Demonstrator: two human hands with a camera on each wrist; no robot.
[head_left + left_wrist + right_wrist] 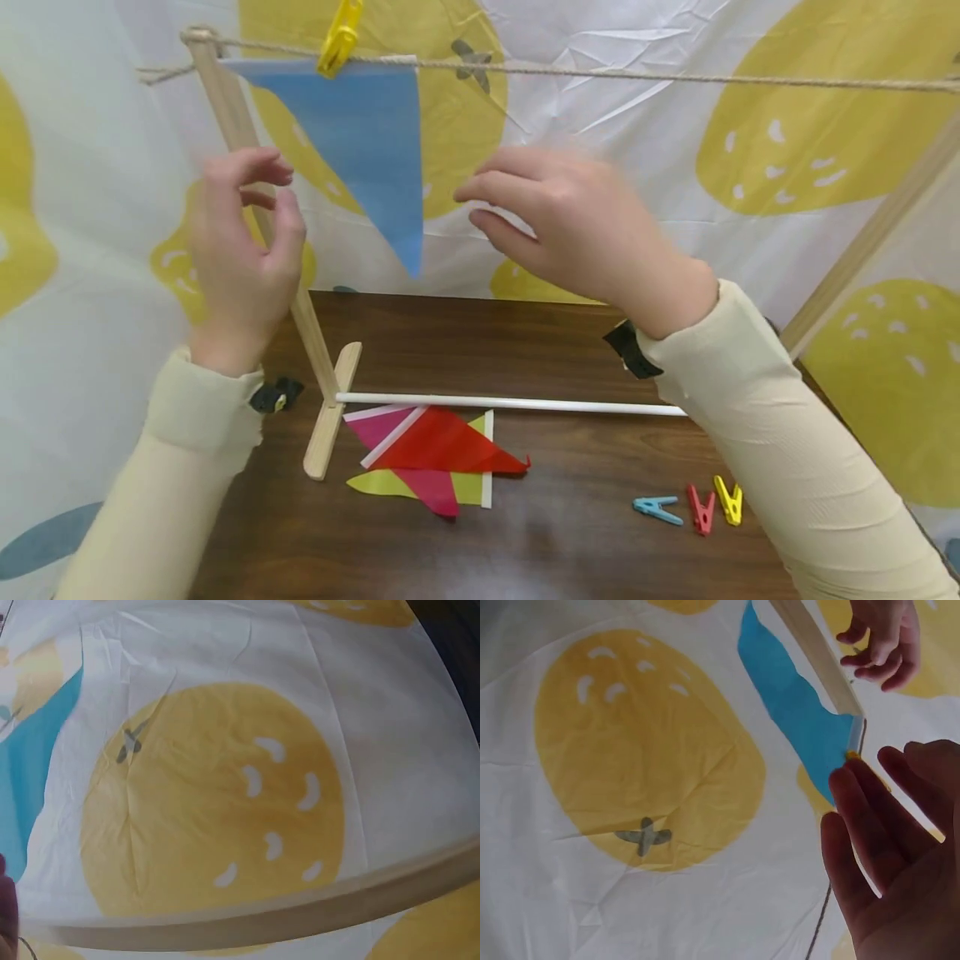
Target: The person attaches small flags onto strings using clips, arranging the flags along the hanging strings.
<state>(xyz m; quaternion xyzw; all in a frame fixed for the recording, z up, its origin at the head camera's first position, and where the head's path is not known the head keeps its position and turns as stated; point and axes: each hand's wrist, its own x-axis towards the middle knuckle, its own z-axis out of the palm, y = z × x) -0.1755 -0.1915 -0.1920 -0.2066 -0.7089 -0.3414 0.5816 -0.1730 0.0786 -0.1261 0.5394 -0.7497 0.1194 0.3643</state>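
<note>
A blue triangular pennant hangs point down from a twine line, clipped by a yellow clothespin. My left hand is raised in front of the left wooden post, its fingers loosely bent and holding nothing. To the right of the pennant, my right hand is in the air, fingers relaxed and nothing between them. In the right wrist view the right hand shows spread fingers near the pennant, with the left hand beyond. Only a bit of the left hand shows in the left wrist view.
On the brown table lie overlapping pennants: red, pink and yellow-green. Blue, red and yellow clothespins lie at right. A white rod runs from the left wooden post.
</note>
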